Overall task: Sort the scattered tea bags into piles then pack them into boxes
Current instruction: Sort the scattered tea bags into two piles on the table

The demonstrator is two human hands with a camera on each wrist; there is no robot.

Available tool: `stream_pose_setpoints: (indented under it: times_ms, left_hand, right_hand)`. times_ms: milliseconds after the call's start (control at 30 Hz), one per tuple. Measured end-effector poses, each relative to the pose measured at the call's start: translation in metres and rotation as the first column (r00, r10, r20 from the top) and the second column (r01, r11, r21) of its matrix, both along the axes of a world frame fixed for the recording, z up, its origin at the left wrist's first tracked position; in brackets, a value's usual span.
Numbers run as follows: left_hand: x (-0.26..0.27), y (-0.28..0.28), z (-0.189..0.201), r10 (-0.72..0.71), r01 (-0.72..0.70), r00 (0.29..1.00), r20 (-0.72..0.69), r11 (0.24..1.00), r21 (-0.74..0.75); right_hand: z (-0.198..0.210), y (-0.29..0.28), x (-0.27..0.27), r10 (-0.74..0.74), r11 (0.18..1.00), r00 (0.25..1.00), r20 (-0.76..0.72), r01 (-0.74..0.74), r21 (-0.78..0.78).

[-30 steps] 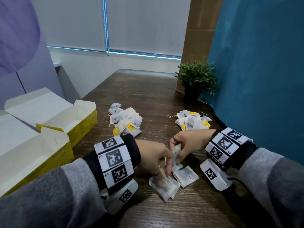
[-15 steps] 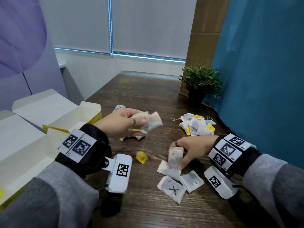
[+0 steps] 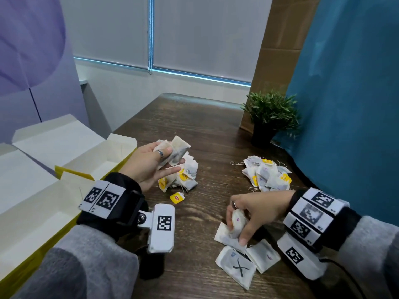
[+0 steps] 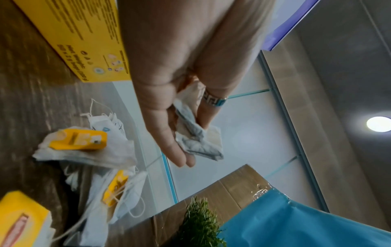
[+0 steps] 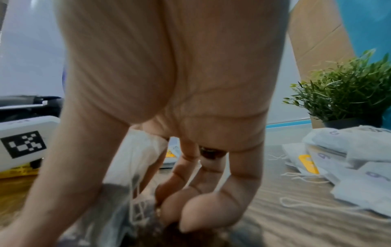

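My left hand [image 3: 160, 160] hovers over the left pile of tea bags [image 3: 185, 175] and holds two or three white tea bags [image 3: 178, 151] between thumb and fingers; the left wrist view shows those held bags [image 4: 196, 138] against my palm. My right hand [image 3: 248, 216] is low near the table's front, pinching one upright tea bag [image 3: 237, 221] over the loose bags there. A bag marked with an X [image 3: 237, 266] and another loose bag [image 3: 263, 255] lie flat just in front of it. A second pile [image 3: 266, 175] sits at the right.
Two open yellow boxes [image 3: 95, 162] with white insides stand along the table's left edge. A loose yellow tag [image 3: 177, 197] lies by the left pile. A potted plant [image 3: 269, 117] stands at the back right, beside a blue curtain [image 3: 349, 104].
My left hand rose from the loose bags at the front, carrying tea bags left and back to above the left pile. My right hand stayed at the front, holding a bag upright.
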State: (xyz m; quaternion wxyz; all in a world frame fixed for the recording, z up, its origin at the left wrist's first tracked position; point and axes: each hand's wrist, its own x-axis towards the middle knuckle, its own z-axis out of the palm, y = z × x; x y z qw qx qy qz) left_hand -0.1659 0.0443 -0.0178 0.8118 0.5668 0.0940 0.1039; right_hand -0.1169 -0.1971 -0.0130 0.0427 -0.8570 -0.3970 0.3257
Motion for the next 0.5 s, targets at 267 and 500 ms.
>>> stream_pose_setpoints:
  times_ms: [267,500]
  left_hand:
    - [0.003,0.011,-0.001,0.084,-0.084,0.996,-0.011,0.996,-0.025]
    - [0.003,0.013,-0.001,0.091,-0.093,0.995,-0.039,0.995,-0.036]
  right_hand:
    - [-0.004,0.001,0.0,-0.023,0.999,0.999,0.033,0.022,0.034]
    - [-0.006,0.006,0.002,-0.007,0.994,1.0,-0.005,0.008,0.106]
